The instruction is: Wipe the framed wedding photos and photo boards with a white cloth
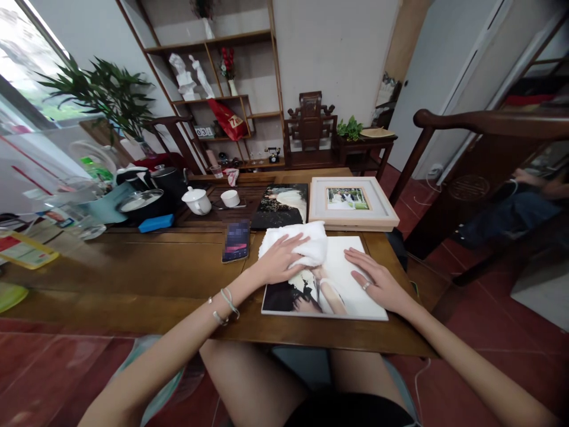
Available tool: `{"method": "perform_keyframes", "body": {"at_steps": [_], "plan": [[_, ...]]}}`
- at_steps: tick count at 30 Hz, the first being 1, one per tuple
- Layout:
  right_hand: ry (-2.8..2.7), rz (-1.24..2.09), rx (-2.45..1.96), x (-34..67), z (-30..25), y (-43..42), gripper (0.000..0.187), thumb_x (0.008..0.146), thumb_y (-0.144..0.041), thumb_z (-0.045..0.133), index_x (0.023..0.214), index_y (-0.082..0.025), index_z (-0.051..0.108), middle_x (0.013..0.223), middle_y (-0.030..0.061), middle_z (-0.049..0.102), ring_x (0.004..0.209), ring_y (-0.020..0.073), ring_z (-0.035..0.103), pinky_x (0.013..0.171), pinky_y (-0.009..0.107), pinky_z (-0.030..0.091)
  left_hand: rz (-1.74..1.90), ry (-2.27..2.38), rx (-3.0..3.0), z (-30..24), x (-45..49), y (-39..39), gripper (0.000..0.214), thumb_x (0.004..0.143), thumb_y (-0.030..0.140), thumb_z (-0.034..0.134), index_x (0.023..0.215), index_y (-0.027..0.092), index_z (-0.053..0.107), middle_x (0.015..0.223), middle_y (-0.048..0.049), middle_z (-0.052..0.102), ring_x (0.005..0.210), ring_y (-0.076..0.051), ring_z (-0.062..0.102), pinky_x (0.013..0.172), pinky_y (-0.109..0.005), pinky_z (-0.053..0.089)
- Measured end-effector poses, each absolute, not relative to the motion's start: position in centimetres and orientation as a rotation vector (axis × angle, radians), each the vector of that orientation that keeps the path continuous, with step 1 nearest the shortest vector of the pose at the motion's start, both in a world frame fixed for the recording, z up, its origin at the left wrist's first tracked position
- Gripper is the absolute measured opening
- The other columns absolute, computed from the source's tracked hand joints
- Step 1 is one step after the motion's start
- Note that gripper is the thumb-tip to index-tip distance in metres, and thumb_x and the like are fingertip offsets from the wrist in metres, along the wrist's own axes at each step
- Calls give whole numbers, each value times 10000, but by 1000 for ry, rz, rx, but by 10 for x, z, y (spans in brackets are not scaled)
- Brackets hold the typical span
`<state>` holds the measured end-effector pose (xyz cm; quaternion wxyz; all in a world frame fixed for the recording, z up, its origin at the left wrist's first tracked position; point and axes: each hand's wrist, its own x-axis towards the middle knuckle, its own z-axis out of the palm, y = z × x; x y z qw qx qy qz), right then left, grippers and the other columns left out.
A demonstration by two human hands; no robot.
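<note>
A photo panel (351,281) with a white right side and a printed picture of people lies flat on the wooden table near its front edge. My left hand (284,258) rests on a folded white cloth (313,237), fingers stretched out and spread over it. The cloth covers the panel's upper left part and hides the picture there. With its fingers extended and lying flat, my right hand (376,279) touches the panel's right side; a ring shows on one finger.
Behind the panel lie a dark photo album (280,204) and a framed photo (349,198). A phone (236,241) is to the left, with a lidded white teacup (196,201), blue sponge (156,223) and black kettle (171,184) beyond. A wooden chair (471,160) stands right; a person sits behind it.
</note>
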<state>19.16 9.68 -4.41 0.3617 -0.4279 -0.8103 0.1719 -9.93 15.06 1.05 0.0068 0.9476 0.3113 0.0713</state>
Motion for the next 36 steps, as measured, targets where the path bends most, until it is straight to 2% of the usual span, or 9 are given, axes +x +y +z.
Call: {"method": "perform_keyframes", "body": {"at_steps": [4,7,10,12,16,22,26,32,36], "plan": [[-2088,440,-1112,192,-45,97,389,913,-292,471,1297,-263,524,1372,66,518,1323,253,410,1095,527,345,189,934,2980,10,-86,115,310,895,352,472,1092,217,670,1506,-71,312,1411,-318,198,1117,-540,178],[-2089,440,-1074,194,-47,99,414,877,-221,480,1285,-258,538,1369,66,521,1315,263,419,1087,524,357,193,756,3008,9,-73,71,299,850,351,530,1091,234,662,1526,-61,265,1414,-354,158,1108,-572,169],[-2106,466,-997,196,-49,100,520,813,-133,459,1316,-252,513,1378,68,511,1325,266,403,1096,526,341,205,575,3037,8,-67,47,315,822,373,553,1077,222,659,1539,-76,223,1414,-380,123,1099,-590,170],[-2107,465,-1008,196,-49,100,522,815,-133,458,1321,-254,509,1376,67,512,1329,267,397,1096,531,339,208,577,3031,7,-69,52,339,831,367,537,1123,227,635,1537,-69,231,1418,-346,145,1114,-562,167],[-2099,440,-1104,194,-47,99,399,894,-248,480,1289,-253,537,1372,70,517,1323,261,407,1095,517,349,229,824,2982,5,-84,98,321,891,368,472,1133,244,641,1514,-50,296,1414,-277,207,1135,-501,170],[-2095,435,-1109,191,-45,97,390,923,-297,460,1308,-261,514,1380,73,509,1321,248,412,1091,522,354,244,1028,2966,7,-100,144,412,938,451,414,1191,199,618,1501,-113,312,1417,-297,190,1124,-535,172],[-2101,436,-1108,191,-45,98,392,920,-294,461,1306,-255,517,1375,78,513,1325,252,406,1092,522,352,188,1027,3000,5,-91,122,419,942,469,398,1040,185,691,1497,-128,315,1416,-336,162,1120,-583,134],[-2131,439,-1086,194,-45,98,453,879,-196,454,1327,-247,500,1382,79,504,1324,262,405,1095,512,349,346,754,3053,-6,-65,49,360,921,465,446,1068,219,664,1502,-118,303,1412,-347,171,1115,-615,105],[-2154,434,-1074,195,-45,99,472,872,-172,439,1338,-228,489,1388,91,495,1328,263,398,1088,517,356,365,734,2997,-4,-62,49,371,941,447,410,1124,223,642,1502,-104,312,1410,-299,214,1132,-578,100]]}}
